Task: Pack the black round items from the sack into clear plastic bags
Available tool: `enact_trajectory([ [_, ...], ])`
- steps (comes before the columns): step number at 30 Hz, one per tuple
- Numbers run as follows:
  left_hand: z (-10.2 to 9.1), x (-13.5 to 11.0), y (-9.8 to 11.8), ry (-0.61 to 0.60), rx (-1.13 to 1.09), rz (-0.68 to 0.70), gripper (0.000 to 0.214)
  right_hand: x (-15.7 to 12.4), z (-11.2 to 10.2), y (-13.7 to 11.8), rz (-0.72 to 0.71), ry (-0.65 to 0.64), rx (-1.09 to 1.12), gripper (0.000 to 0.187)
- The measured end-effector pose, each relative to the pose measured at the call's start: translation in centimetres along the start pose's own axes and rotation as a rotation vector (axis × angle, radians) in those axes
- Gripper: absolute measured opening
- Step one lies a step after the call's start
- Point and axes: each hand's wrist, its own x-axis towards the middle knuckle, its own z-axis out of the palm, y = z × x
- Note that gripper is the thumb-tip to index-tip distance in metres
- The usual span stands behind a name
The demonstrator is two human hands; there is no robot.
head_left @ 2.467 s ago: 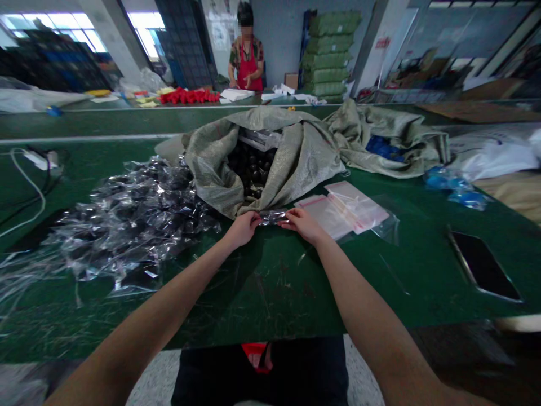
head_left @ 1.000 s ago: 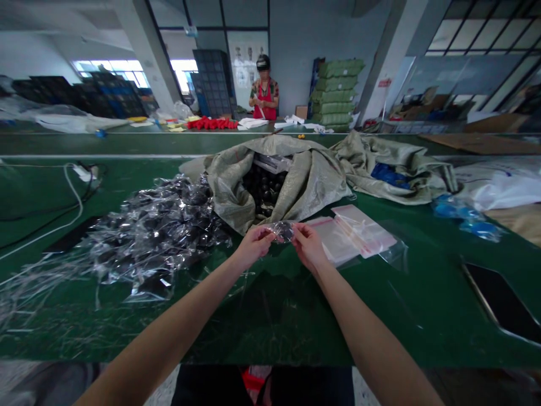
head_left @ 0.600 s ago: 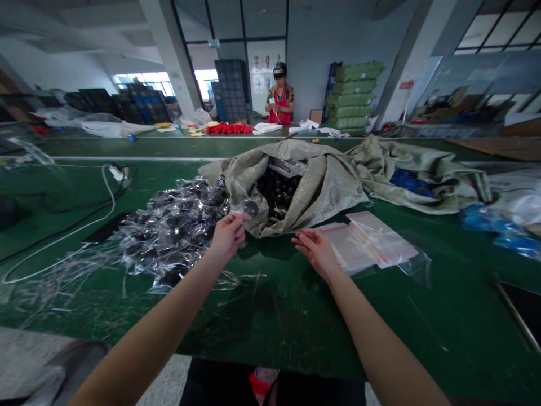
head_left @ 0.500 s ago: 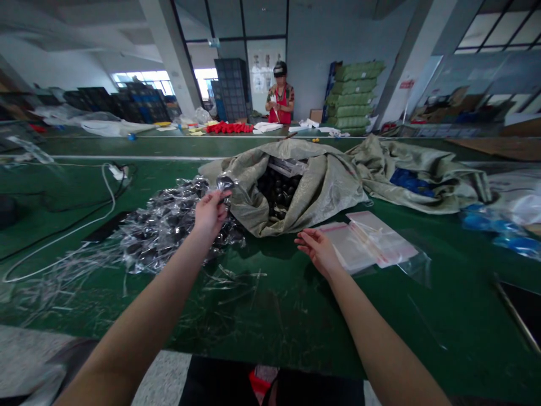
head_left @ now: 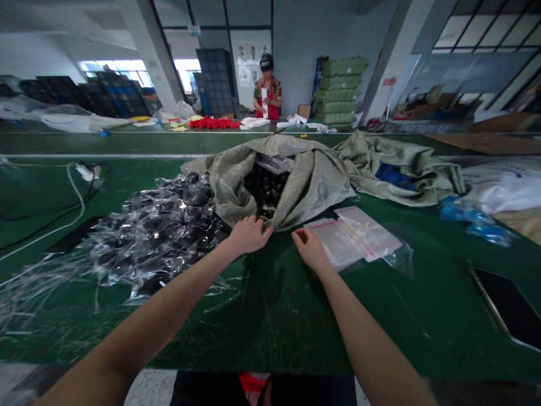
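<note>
Factory light falls across long green desks, and at the far one a co-worker in a red apron (head_left: 267, 93) stands behind a row of red items (head_left: 214, 123), with a stack of green woven sacks (head_left: 340, 93) against the wall behind. On our own green-topped desk (head_left: 262, 332) sits a pale grey-green woven sack (head_left: 315, 183), its mouth folded open on a mass of glossy black balls (head_left: 264, 192). To its left spreads a heap of black balls in clear plastic wrappers (head_left: 156, 225), touching the sack. Our left hand (head_left: 249, 235) lies palm down, fingers lightly curled, its fingertips at the sack's folded lower edge; we cannot tell whether it has hold of anything. Our right hand (head_left: 310, 250) is half open and holds nothing we can see, its thumb and forefinger close together, just beside a small stack of clear resealable plastic bags with red-edged strips (head_left: 350, 234). Farther right lie a black flat phone-like slab (head_left: 505, 304) and crumpled blue plastic (head_left: 475, 223).
</note>
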Motion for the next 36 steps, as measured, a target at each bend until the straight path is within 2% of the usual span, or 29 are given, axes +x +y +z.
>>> enact_trajectory([
  [2, -0.1, 1.9, -0.2, -0.009, 0.049, -0.036, 0.042, 0.1, -0.8, -0.2, -0.058, 0.060, -0.223, 0.021],
  [4, -0.3, 4.3, -0.6, 0.014, 0.081, -0.087, 0.040, 0.2, -1.8, -0.2, -0.056, 0.124, -0.468, 0.023],
  [5, -0.3, 5.5, -0.7, 0.014, 0.088, -0.090, 0.037, 0.2, -2.3, -0.1, -0.025, 0.149, -0.585, 0.024],
  [7, 0.1, 7.7, -0.9, -0.060, 0.087, -0.021, 0.040, 0.3, -3.3, 0.3, 0.083, 0.170, -0.763, 0.029],
  [10, 1.0, 10.1, -0.9, -0.200, 0.068, 0.058, 0.049, 0.3, -4.4, 0.9, 0.217, 0.122, -0.850, 0.035],
  [13, 1.3, 10.8, -1.0, -0.210, 0.067, 0.023, 0.043, 0.4, -4.8, 1.2, 0.226, 0.071, -0.845, 0.031],
  [15, 0.6, 10.2, -0.9, -0.143, 0.076, -0.030, 0.042, 0.4, -4.8, 1.2, 0.213, 0.058, -0.839, 0.029],
  [18, -1.1, 8.0, -0.5, 0.132, 0.011, -0.100, 0.046, 0.5, -4.8, 1.2, 0.199, 0.051, -0.848, 0.029],
  [19, -1.5, 7.0, -0.2, 0.218, -0.043, -0.074, 0.047, 0.5, -4.8, 1.2, 0.197, 0.052, -0.858, 0.030],
  [20, -1.6, 5.9, 0.2, 0.251, -0.100, -0.016, 0.047, 0.5, -4.8, 1.1, 0.198, 0.055, -0.871, 0.031],
  [22, -1.2, 3.6, 0.9, 0.175, -0.180, 0.124, 0.045, 0.4, -4.8, 1.0, 0.199, 0.065, -0.892, 0.033],
  [23, -0.6, 2.5, 1.2, 0.139, -0.185, 0.144, 0.044, 0.4, -4.8, 0.9, 0.202, 0.073, -0.895, 0.033],
  [26, 1.8, -0.6, 1.8, 0.092, -0.166, 0.142, 0.048, 0.4, -4.8, 0.7, 0.222, 0.102, -0.861, 0.029],
  [29, 3.9, -2.7, 1.9, 0.028, -0.120, 0.152, 0.051, 0.5, -4.9, 0.7, 0.250, 0.119, -0.815, 0.021],
  [32, 4.8, -3.5, 1.7, -0.049, -0.063, 0.142, 0.050, 0.6, -4.9, 0.8, 0.275, 0.147, -0.771, 0.023],
  [36, 4.4, -2.9, 0.8, -0.031, -0.162, 0.177, 0.057, 0.7, -5.0, 1.0, 0.306, 0.190, -0.735, 0.030],
])
